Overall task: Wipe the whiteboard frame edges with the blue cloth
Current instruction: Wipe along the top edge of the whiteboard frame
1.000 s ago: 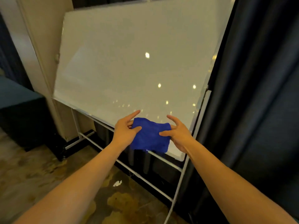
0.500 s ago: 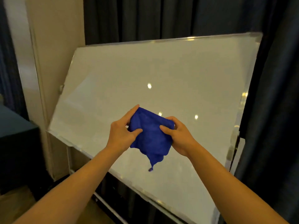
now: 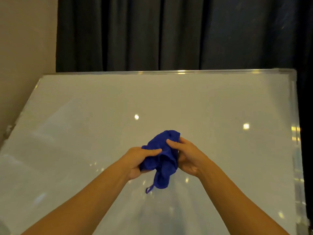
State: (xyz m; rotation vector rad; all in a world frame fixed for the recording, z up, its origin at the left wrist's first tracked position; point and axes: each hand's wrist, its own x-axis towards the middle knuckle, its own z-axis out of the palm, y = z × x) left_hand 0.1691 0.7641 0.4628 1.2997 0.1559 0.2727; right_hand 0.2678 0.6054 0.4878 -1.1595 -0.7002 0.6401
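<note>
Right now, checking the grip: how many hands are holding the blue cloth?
2. The left hand grips the blue cloth from the left; the right hand pinches it from the right, in front of the whiteboard.

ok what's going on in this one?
A person stands at a whiteboard, holding a blue cloth bunched between both hands. The left hand grips its lower left part, the right hand pinches its upper right, and a small loop hangs from the bottom. The cloth is held in front of the board's middle, away from the metal frame, so no edge is being wiped right now.
</note>
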